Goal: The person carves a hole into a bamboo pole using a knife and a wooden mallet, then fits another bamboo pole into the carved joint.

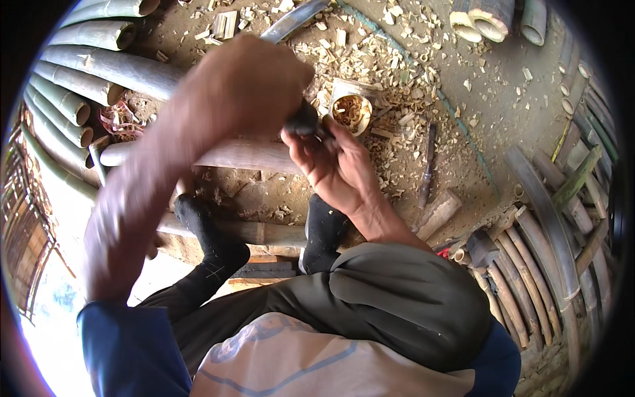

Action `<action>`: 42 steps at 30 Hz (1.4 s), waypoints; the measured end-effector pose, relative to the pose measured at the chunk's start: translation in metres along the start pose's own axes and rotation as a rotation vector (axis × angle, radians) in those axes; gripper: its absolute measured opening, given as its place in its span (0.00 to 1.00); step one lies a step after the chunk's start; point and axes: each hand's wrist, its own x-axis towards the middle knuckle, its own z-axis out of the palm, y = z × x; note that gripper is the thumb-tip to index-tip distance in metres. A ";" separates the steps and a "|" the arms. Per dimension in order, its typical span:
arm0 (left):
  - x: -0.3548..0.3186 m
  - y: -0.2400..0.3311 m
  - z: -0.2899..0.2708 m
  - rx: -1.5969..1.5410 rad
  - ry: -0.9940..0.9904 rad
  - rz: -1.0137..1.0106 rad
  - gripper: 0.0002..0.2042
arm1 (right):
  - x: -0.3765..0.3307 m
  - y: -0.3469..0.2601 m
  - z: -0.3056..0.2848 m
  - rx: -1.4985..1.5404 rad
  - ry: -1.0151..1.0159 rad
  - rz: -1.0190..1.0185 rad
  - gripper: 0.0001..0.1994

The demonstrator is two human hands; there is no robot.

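Note:
My left hand (254, 83), smeared by motion, is balled above the bamboo, its back up and its fingers mostly hidden. Close against it, my right hand (340, 165) has its palm turned up and its fingers curled around a small dark, blunt object (302, 120). What the object is, I cannot tell. Just beyond the right fingertips stands a short piece of bamboo tube (352, 112) with pale shavings inside. A smooth bamboo pole (248, 155) lies crosswise under both hands, in front of my dark-socked feet.
Cut bamboo poles (99, 36) lie stacked at the left. Wood chips (397, 86) litter the ground. A dark, slim rod-like tool (428, 165) and a bamboo stub (440, 213) lie to the right. More bamboo lengths (529, 278) and a hatchet-like dark metal head (481, 248) lie near my knee.

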 end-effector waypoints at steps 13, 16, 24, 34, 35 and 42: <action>-0.048 0.060 0.131 -0.761 -0.161 -0.396 0.16 | -0.024 -0.030 -0.006 -0.803 0.489 0.112 0.13; -0.060 0.150 0.166 -0.982 0.071 -0.567 0.19 | -0.049 -0.048 0.002 -1.262 0.451 0.146 0.14; -0.069 0.108 0.171 -0.928 0.171 -0.624 0.22 | -0.018 -0.037 0.005 -1.293 0.449 0.061 0.15; -0.020 0.071 0.020 -0.016 0.170 -0.425 0.07 | 0.009 -0.021 -0.014 -0.228 -0.146 -0.118 0.16; -0.016 0.080 0.014 0.081 0.204 -0.351 0.05 | 0.008 -0.022 -0.013 -0.138 -0.107 -0.098 0.14; -0.049 0.105 0.067 -0.246 -0.282 -0.111 0.08 | -0.053 -0.003 -0.017 -0.839 0.222 -0.086 0.17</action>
